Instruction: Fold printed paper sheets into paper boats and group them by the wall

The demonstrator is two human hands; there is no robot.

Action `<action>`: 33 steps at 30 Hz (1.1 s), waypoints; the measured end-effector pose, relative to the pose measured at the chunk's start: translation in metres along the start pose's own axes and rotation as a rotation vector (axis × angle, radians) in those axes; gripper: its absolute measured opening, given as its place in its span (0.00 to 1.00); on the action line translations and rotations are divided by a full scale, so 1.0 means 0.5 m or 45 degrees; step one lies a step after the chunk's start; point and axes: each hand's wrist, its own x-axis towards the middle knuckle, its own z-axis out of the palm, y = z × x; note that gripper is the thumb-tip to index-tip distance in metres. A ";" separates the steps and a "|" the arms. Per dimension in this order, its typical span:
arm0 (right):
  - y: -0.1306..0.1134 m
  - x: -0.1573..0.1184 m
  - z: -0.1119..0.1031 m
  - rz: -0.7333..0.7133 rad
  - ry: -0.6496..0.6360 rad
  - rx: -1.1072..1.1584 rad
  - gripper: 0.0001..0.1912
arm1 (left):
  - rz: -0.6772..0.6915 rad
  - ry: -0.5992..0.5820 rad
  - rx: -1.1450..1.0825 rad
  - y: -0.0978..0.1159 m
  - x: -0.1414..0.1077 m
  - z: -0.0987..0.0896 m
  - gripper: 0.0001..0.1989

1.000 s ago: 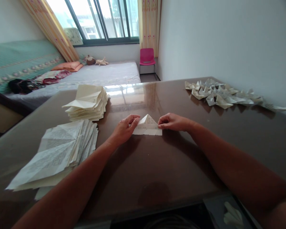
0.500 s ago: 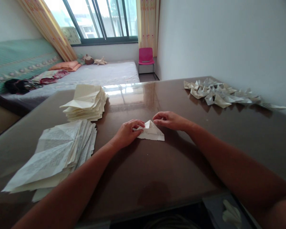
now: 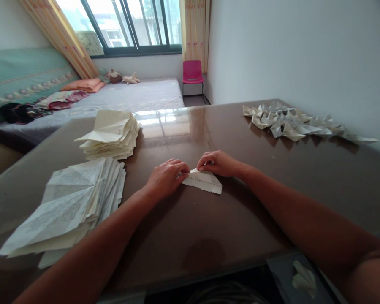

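Note:
A small folded paper with a ragged lower edge is held just above or on the brown table, near its middle. My left hand pinches its left end between thumb and fingers. At its upper edge, the curled fingers of my right hand grip the paper from the right. The fingertips of both hands are close together, and they hide part of the top fold.
Stacks of creased cream paper and printed paper lie on the left. Several folded paper pieces cluster at the back right. Beyond the table are a bed and a pink chair.
The paper's pointed top has gone down, leaving a flatter, lower shape tilted to the right. My right hand has moved left and closed on its upper edge.

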 end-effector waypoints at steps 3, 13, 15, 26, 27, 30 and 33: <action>-0.003 0.000 0.001 0.046 -0.002 0.001 0.09 | 0.137 -0.115 -0.033 -0.009 -0.002 -0.015 0.09; -0.006 -0.003 0.005 0.034 -0.054 -0.002 0.08 | -0.009 -0.048 -0.373 -0.020 0.011 0.012 0.08; -0.006 -0.003 0.001 0.013 -0.056 -0.013 0.09 | -0.089 0.004 -0.283 -0.011 0.015 0.024 0.08; -0.008 0.004 0.029 -0.052 0.050 -0.248 0.24 | -0.146 0.072 -0.181 0.006 0.014 0.036 0.09; -0.009 0.005 0.032 -0.044 0.032 -0.272 0.24 | -0.145 0.052 -0.214 0.002 0.014 0.033 0.09; -0.013 0.006 0.030 0.049 -0.015 -0.263 0.23 | -0.164 -0.031 -0.272 -0.004 0.013 0.024 0.12; -0.018 0.008 0.022 0.116 -0.047 -0.205 0.23 | -0.174 -0.069 -0.242 -0.001 0.014 0.018 0.12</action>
